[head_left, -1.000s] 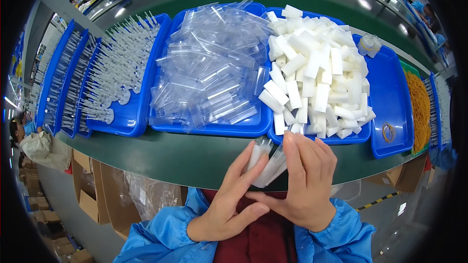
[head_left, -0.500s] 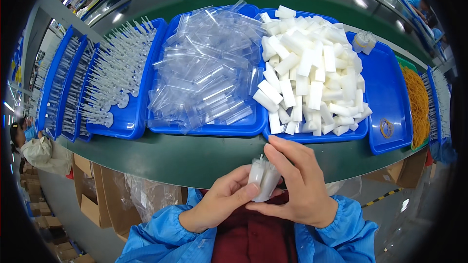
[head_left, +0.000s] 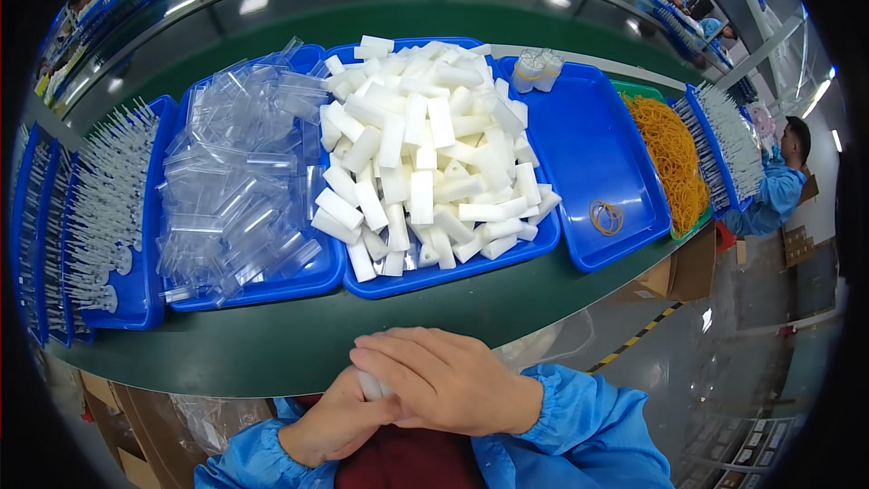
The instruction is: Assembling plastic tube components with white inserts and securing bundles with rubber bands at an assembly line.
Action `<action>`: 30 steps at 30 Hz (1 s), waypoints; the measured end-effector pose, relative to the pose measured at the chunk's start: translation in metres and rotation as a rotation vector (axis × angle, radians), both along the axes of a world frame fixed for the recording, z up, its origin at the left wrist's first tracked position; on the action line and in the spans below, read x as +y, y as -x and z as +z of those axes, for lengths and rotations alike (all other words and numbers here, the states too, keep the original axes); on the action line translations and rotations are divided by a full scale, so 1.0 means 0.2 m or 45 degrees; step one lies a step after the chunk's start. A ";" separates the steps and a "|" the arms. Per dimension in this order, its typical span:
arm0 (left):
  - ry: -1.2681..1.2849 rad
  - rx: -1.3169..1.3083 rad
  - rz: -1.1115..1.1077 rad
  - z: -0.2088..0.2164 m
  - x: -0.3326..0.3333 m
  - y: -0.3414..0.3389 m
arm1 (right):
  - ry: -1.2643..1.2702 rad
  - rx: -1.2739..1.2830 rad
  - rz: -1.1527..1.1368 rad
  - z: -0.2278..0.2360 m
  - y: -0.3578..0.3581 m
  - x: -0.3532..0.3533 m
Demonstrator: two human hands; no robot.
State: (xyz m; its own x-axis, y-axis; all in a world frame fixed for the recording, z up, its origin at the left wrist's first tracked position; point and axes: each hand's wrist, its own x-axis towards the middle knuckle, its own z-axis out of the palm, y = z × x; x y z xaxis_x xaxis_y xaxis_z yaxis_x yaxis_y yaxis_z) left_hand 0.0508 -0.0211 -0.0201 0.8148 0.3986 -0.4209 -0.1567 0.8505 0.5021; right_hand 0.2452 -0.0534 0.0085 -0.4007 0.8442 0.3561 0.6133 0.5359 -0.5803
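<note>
While my left hand (head_left: 333, 421) and right hand (head_left: 444, 382) close together, the white piece (head_left: 372, 387) is mostly covered

Where the near edge of the green table (head_left: 262, 358) curves past my body, I hold the white piece at that edge, clasped between both palms. My left fingers and thumb wrap around it; my right hand lies across the top. Whether my right fingers press on the piece or only cover it, I cannot tell.

Ahead of my knuckles, a strip of table top separates the grip from the tray rims. Nearest is the blue tray (head_left: 434, 283) heaped with white blocks (head_left: 425, 154), apart from my fingers. To its left, a second tray (head_left: 262, 297) bears clear plastic sleeves (head_left: 235, 172), some jutting over its far rim. To its right, a third tray (head_left: 579, 154) shows a broad stretch of blue floor, with loose rubber bands (head_left: 610, 218) near its front and a banded bundle (head_left: 537, 70) at its far left corner.

Only a small patch of the piece shows; its ends, its length and my left fingertips are hidden. Both heaps conceal most of their tray floors. At far left, the stalked parts (head_left: 109, 190) crowd too densely to separate, and the outermost trays there run into the dark border. Below the edge, a clear bag (head_left: 213, 417) is partly concealed by my blue sleeve (head_left: 579, 407) and the table.
</note>
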 end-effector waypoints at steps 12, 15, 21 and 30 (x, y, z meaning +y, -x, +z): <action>-0.664 0.441 -0.026 0.05 0.07 -0.01 | -0.052 0.028 -1.208 0.06 -0.78 -0.08; -0.840 0.567 0.053 0.06 0.08 -0.02 | 0.091 -0.260 -1.221 0.02 -1.05 -0.12; -0.983 0.547 0.146 0.12 0.09 -0.03 | 0.127 -0.010 -1.306 0.06 -1.13 -0.16; -1.037 0.713 0.048 0.07 0.08 0.02 | -0.033 0.755 -1.358 0.11 -1.06 -0.10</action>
State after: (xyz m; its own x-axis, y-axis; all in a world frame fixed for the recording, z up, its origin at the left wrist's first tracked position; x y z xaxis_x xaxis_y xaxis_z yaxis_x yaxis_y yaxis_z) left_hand 0.0468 -0.0051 -0.0066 0.5627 0.7592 -0.3270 0.2618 0.2116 0.9416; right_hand 0.4566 -0.0737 0.0313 0.7191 0.6404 0.2698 0.3962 -0.0587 -0.9163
